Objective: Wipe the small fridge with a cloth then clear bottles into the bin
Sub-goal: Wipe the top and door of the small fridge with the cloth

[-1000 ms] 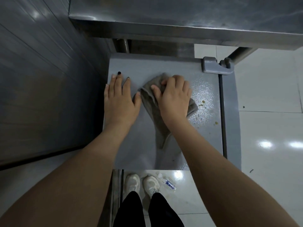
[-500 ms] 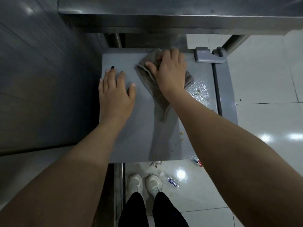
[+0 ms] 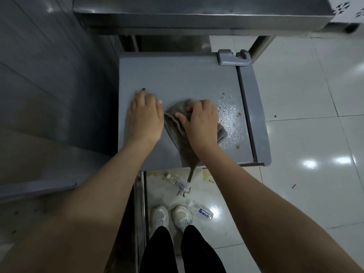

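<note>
The cloth [image 3: 178, 123] lies bunched on top of the small fridge [image 3: 177, 75], its tail hanging over the front edge. A hasty sweep could flick the crumbs [image 3: 238, 147] onto the floor [image 3: 295, 154] among the bottles [image 3: 201, 211]. The right hand [image 3: 201, 123] curls its fingers on the cloth. The left hand [image 3: 145, 117] lies flat beside it, fingers together.

Likely a commercial kitchen: a long stainless-steel bench [image 3: 197, 16] far side, grey steel panelling [image 3: 49, 85] left, glossy white floor tiles [image 3: 305, 85] right, a small grey fridge [image 3: 177, 75] between.

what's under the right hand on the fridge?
The right hand grips a bunched grey cloth, its tail hanging off the fridge top. Surface beneath the cloth is covered.
</note>
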Available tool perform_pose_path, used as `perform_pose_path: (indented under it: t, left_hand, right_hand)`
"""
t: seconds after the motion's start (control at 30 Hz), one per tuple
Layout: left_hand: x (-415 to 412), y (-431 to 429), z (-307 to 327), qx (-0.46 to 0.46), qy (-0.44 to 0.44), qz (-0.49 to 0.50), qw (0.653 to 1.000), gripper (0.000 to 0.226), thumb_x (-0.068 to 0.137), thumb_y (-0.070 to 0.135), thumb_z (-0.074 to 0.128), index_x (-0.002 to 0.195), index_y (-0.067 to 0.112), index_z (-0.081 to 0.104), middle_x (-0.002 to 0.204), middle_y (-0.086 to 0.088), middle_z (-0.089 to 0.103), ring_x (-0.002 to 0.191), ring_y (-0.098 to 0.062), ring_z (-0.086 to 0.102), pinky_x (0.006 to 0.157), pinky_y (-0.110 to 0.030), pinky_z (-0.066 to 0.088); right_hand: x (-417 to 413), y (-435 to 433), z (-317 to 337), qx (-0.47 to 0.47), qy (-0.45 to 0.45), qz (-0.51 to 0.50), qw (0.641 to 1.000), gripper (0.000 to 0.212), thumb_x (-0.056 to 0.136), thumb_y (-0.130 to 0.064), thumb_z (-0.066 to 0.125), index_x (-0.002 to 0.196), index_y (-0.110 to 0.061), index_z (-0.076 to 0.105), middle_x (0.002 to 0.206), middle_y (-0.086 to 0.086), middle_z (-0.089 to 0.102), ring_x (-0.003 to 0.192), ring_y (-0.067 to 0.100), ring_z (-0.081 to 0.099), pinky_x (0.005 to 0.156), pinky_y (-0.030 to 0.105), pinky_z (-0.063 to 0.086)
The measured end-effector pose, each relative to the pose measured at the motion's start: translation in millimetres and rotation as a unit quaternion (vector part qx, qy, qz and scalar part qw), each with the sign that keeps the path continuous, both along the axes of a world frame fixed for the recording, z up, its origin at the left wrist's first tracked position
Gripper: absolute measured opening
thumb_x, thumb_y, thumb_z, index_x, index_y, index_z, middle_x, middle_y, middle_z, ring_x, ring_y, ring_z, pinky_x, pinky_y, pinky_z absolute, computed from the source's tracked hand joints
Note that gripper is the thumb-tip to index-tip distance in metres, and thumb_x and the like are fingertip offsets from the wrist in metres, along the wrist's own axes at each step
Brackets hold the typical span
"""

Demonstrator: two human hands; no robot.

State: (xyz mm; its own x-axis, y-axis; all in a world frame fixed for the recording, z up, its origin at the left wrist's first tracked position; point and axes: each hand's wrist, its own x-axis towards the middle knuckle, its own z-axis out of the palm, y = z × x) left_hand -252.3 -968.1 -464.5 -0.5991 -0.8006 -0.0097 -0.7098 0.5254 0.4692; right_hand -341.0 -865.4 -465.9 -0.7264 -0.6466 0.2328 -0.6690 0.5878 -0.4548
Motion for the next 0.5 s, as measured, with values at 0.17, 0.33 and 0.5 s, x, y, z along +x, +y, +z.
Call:
perform_pose_path:
  t: [0.17,0.33,0.5]
  left_hand:
    - [11.2,32.9,3.2,0.012,-0.016,-0.051,0.998,0.038,0.100,0.022,0.032,0.132,0.005,0.044,0.150,-0.017,0.029,0.141,-0.030,0.020,0.115,-0.042,0.018]
    - [25.3,49.0,-0.5,0.004,-0.028,-0.054,0.998,0.043,0.099,0.017,0.029,0.141,0.008,0.034,0.155,-0.010,0.019,0.145,-0.022,0.009,0.117,-0.033,0.001]
    - [33.5,56.8,-6.1,-0.052,-0.060,-0.059,0.995,0.054,0.095,0.029,0.014,0.142,0.012,0.033,0.154,-0.009,0.024,0.144,-0.022,0.013,0.116,-0.035,0.003]
  right_hand:
    - [32.1,40.8,-2.2,0.015,0.028,-0.010,0.999,0.045,0.081,-0.048,0.049,0.078,-0.004,0.060,0.083,0.016,0.057,0.073,0.033,0.056,0.069,0.037,0.041]
    - [46.4,64.3,-6.1,0.052,0.072,-0.031,0.996,0.048,0.082,-0.054,0.045,0.074,-0.009,0.059,0.085,0.012,0.059,0.075,0.028,0.050,0.066,0.036,0.037]
    - [37.3,56.2,-5.6,0.069,0.101,-0.023,0.992,0.048,0.079,-0.058,0.044,0.072,-0.012,0.056,0.086,0.010,0.059,0.075,0.027,0.051,0.066,0.036,0.037]
